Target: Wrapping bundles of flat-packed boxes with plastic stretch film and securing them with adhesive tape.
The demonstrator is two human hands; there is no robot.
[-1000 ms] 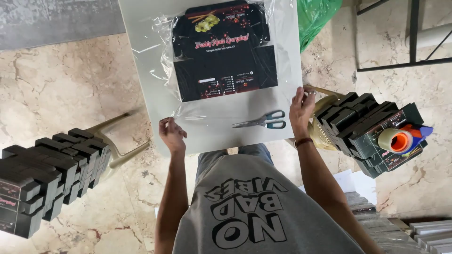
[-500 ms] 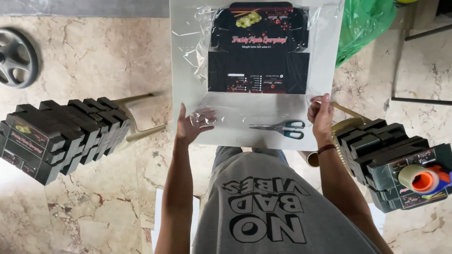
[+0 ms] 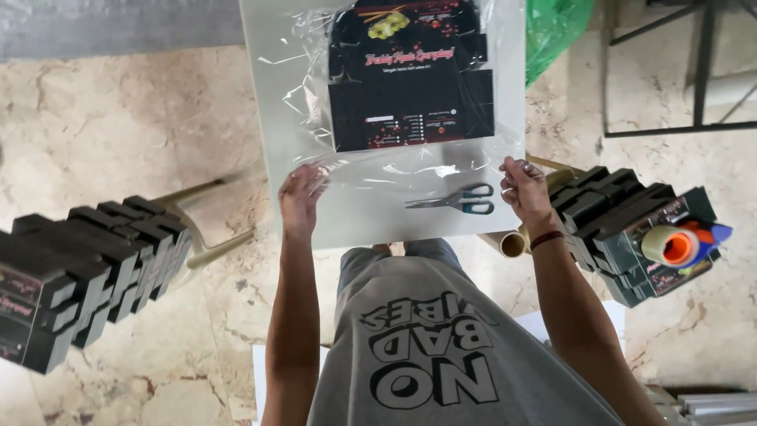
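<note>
A flat black printed carton [image 3: 412, 75] lies inside a clear plastic sheet [image 3: 394, 162] on a small white table [image 3: 371, 221]. My left hand [image 3: 300, 197] pinches the sheet's near left corner. My right hand [image 3: 524, 189] grips the sheet's near right edge at the table's side. The plastic is lifted and wrinkled between my hands. A pair of scissors [image 3: 456, 200] with blue-grey handles lies on the table just left of my right hand.
A stack of black folded boxes [image 3: 79, 272] sits on a stool at my left. Another stack of boxes [image 3: 631, 229] stands at my right with a tape dispenser [image 3: 682, 244] on top. A cardboard tube [image 3: 511, 243] pokes out under the table. A green bag [image 3: 556, 28] lies beyond.
Both hands rose from the table's near edge onto the plastic sheet and took hold of its near corners. The camera view shifted.
</note>
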